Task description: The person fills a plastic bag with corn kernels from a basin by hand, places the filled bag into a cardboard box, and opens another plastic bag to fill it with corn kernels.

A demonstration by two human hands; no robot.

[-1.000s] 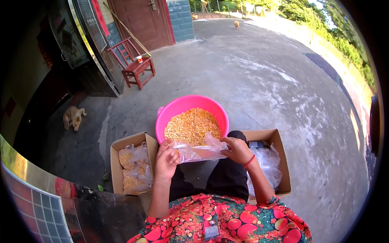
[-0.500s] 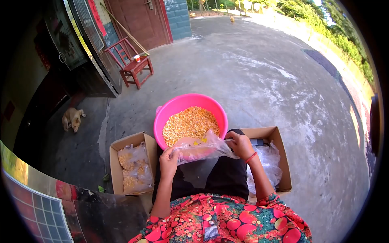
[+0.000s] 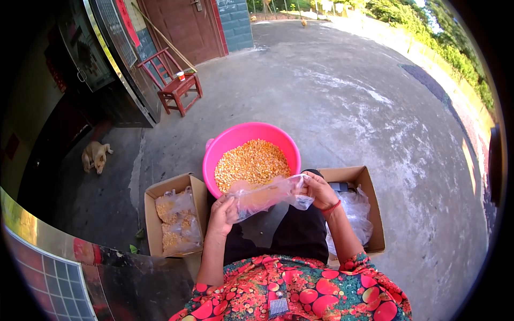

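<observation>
A clear plastic bag is stretched between my two hands, over my lap and the near rim of the basin. My left hand is closed on one end of it, and my right hand, with a red bracelet at the wrist, pinches the other end. The bag looks flat, with no kernels visible inside. Just beyond it stands a pink basin holding a heap of yellow corn kernels.
To the left, a cardboard box holds bags of corn. A second box on the right contains clear plastic bags. Farther off are a red chair with a cup on it and a lying dog.
The bag has been pulled straighter and its outline has shifted between my hands. My right hand has turned slightly. A chicken in the distance has moved a little left.
</observation>
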